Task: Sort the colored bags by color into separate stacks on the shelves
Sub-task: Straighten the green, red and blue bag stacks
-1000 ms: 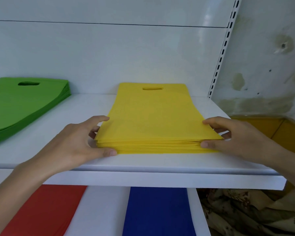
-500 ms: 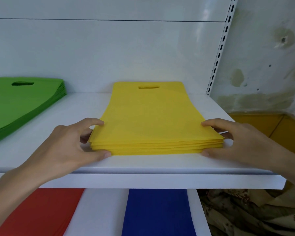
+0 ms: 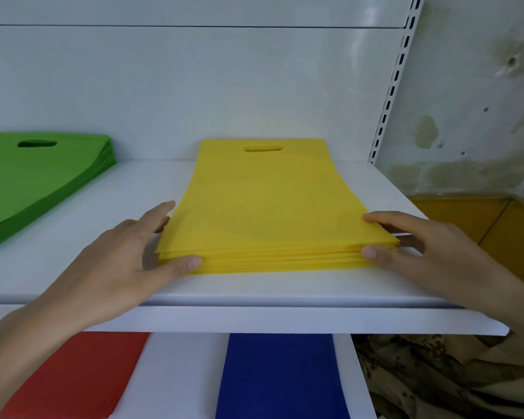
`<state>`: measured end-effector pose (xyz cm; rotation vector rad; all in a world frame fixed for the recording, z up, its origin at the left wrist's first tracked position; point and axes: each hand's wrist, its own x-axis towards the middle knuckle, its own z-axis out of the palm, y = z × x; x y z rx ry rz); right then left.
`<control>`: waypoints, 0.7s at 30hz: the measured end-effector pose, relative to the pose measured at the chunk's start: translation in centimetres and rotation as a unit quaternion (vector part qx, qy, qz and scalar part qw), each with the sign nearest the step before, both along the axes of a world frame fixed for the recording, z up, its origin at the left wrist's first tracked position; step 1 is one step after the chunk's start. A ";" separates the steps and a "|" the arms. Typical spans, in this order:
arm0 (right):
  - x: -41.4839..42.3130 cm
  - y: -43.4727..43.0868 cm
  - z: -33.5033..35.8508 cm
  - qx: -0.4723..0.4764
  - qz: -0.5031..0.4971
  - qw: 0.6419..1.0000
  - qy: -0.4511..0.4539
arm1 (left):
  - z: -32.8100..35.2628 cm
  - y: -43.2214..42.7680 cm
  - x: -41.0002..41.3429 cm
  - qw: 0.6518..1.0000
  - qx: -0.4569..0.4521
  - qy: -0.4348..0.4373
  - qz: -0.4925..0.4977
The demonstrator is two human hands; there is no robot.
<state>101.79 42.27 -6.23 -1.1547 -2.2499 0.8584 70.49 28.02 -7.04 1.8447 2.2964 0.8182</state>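
Observation:
A stack of yellow bags lies flat on the white upper shelf, handle cutouts toward the back wall. My left hand grips the stack's near left corner, thumb on the front edge and fingers along the side. At the near right corner, my right hand holds it the same way. A green stack lies on the same shelf at the far left. Below, a red stack and a blue stack rest on the lower shelf.
A slotted white upright bounds the shelf on the right, beside a stained wall. A yellow-brown box and patterned cloth lie to the right, past the shelf edge. White shelf surface separates the green and yellow stacks.
Both hands stay at the yellow stack's near corners. Its edges have become more even and squared to the shelf, and the stack sits slightly farther left in view.

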 end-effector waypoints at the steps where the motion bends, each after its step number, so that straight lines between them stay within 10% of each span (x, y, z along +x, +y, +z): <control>1: 0.0 -0.3 -0.1 -0.006 0.001 1.000 0.007 | 0.0 -0.1 0.3 0.999 -0.007 -0.039 -0.010; 6: -0.6 -2.5 0.5 -0.076 0.027 0.997 0.014 | 0.9 0.2 1.0 0.985 -0.014 -0.168 -0.024; 11: -1.3 0.0 1.3 -0.159 -0.046 0.960 0.225 | 2.4 1.9 0.3 0.886 0.078 -0.457 -0.017; 21: -1.6 2.1 -0.2 -0.228 0.001 0.933 0.278 | 1.7 3.1 1.7 0.875 0.059 -0.476 -0.062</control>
